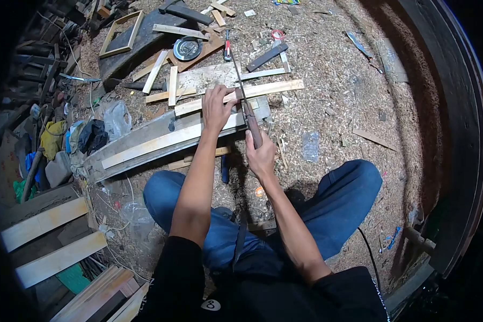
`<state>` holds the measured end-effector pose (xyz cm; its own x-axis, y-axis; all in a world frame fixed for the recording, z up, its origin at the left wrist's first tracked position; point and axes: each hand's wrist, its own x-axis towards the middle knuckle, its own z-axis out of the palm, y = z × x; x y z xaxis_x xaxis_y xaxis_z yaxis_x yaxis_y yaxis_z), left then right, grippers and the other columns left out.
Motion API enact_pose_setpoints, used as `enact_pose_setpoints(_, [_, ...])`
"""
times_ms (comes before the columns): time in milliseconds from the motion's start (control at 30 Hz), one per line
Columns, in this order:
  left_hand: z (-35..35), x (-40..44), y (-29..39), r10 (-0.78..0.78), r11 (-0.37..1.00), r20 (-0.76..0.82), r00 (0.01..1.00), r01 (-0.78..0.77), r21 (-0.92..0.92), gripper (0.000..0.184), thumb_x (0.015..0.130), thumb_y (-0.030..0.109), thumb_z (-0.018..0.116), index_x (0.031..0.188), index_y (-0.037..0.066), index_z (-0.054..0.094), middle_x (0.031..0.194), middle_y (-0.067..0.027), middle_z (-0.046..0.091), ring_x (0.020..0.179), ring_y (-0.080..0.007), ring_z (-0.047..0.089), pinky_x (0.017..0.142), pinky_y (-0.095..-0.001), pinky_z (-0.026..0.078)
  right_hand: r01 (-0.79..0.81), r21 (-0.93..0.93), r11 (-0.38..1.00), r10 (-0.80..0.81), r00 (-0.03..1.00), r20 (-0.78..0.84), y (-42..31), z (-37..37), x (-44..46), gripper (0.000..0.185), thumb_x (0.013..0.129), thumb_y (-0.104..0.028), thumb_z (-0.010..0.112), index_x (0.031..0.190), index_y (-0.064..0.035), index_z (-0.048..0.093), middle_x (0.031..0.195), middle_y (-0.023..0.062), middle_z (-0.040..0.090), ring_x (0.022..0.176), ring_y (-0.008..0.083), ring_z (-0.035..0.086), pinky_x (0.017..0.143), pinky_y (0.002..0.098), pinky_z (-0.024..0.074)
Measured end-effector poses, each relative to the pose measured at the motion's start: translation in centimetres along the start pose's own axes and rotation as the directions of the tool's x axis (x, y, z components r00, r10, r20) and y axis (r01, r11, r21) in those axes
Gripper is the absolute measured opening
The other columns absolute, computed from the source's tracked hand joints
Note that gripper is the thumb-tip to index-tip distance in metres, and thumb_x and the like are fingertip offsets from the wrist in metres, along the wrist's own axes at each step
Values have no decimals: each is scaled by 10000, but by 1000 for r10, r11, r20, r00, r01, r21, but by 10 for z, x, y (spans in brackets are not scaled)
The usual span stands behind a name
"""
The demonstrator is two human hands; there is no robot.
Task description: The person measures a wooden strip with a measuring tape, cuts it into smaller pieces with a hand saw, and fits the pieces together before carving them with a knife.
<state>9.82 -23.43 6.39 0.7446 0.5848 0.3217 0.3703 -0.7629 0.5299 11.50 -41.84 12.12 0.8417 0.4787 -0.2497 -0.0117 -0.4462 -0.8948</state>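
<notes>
My right hand (pixel 261 155) is wrapped round the brown wooden handle of a saw (pixel 254 124). The saw's thin dark blade points away from me and lies across a long pale wood strip (pixel 273 88). My left hand (pixel 218 109) presses on that strip just left of the blade, its thumb and fingers by a small brown block (pixel 239 94) against the saw. Beneath is a grey plank (pixel 124 140), and a second pale strip (pixel 145 150) lies along it, nearer to me.
A tape roll or metal disc (pixel 187 49), a red screwdriver (pixel 227 51), a dark bar (pixel 267 57) and a wooden frame (pixel 138 32) lie beyond. Plastic bags (pixel 116 119) are at the left, stacked boards (pixel 61 260) at lower left. Wood shavings cover the ground.
</notes>
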Motion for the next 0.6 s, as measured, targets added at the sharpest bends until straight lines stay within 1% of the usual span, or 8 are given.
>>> enact_pose_setpoints(33, [-3, 0, 0, -29, 999, 52, 998, 30, -16, 323, 752, 213, 768, 1052, 118, 694, 1048, -47, 595, 981, -294, 531, 870, -412, 414, 1, -1, 1000, -1, 1000, -4, 1, 0, -2, 287, 921, -258, 629, 831, 14, 601, 659, 206, 628, 632, 352, 665, 594, 433, 494])
enact_pose_setpoints(200, [6, 3, 0, -12, 1000, -17, 1000, 12, 5, 292, 762, 206, 747, 1037, 125, 689, 1043, -37, 592, 977, -280, 531, 860, -404, 405, -2, -10, 1000, 2, 999, -50, -8, 9, 10, 315, 910, -279, 637, 847, 28, 613, 681, 241, 614, 629, 379, 648, 605, 461, 484])
enact_pose_setpoints(267, [10, -1, -2, -6, 997, -70, 998, 11, 71, 286, 769, 191, 734, 1046, 141, 681, 1048, -35, 593, 978, -270, 530, 840, -396, 397, 48, -84, 995, -54, 996, -72, 5, 17, 10, 313, 906, -277, 638, 858, 31, 617, 682, 249, 612, 632, 388, 647, 610, 472, 484])
enact_pose_setpoints(300, [5, -1, 2, -70, 996, 24, 997, 68, 55, 307, 817, 187, 703, 1117, 132, 671, 1110, -70, 594, 1034, -297, 524, 932, -412, 384, 69, -80, 994, -74, 995, -69, 6, 16, 10, 309, 908, -273, 634, 858, 31, 615, 686, 254, 612, 631, 390, 647, 606, 476, 483])
enact_pose_setpoints(367, [4, -1, 3, -76, 995, 23, 997, 75, 67, 310, 814, 212, 709, 1111, 132, 675, 1127, -68, 595, 1051, -293, 523, 925, -406, 377, 55, -68, 996, -57, 998, -27, 4, 6, 12, 308, 916, -274, 629, 883, 32, 617, 684, 252, 613, 602, 384, 633, 582, 465, 475])
enact_pose_setpoints(400, [6, -2, 1, -74, 994, 13, 997, 73, 76, 314, 812, 224, 713, 1110, 132, 677, 1126, -67, 597, 1053, -292, 523, 924, -405, 375, 30, -3, 1000, -30, 1000, 11, 10, 2, 15, 295, 921, -265, 633, 888, 27, 616, 646, 222, 602, 554, 359, 604, 560, 437, 465])
enact_pose_setpoints(467, [7, 0, -1, -91, 995, 6, 996, 90, 39, 334, 802, 250, 725, 1109, 128, 679, 1119, -63, 601, 1060, -289, 523, 927, -401, 370, 151, -10, 988, -152, 987, -49, 17, -11, -1, 296, 940, -259, 638, 837, 17, 602, 594, 87, 521, 536, 141, 480, 520, 352, 408])
enact_pose_setpoints(600, [3, 2, 1, -113, 993, 26, 993, 113, -13, 330, 796, 269, 737, 1089, 126, 686, 1114, -57, 605, 1060, -285, 525, 929, -396, 374, 15, -52, 999, -14, 1000, 25, 17, -28, -24, 301, 944, -272, 637, 838, 8, 600, 604, 52, 505, 550, 107, 457, 517, 325, 386])
